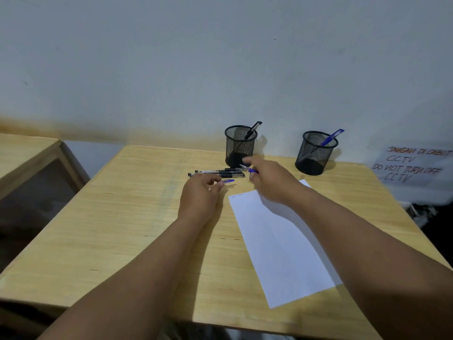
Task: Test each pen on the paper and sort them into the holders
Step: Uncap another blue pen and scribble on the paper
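My right hand (267, 179) pinches the blue pen (248, 169), tip out; left hand (199, 192) pinches its cap (228, 181); I steer toward the paper (282, 241) below

Black mesh holders (240, 146), white paper (282, 244), blue pen (331, 138), pale wood-grain table (122, 217)

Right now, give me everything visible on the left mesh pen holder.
The left mesh pen holder is a black wire-mesh cup, round, with a solid rim and a dark solid base. It stands upright at the back of the wooden table, close to the wall, left of a matching holder. One black pen leans inside it, cap end poking above the rim to the right. Loose pens lie just in front of its base. The right hand's fingertips overlap its base in view; contact cannot be told.
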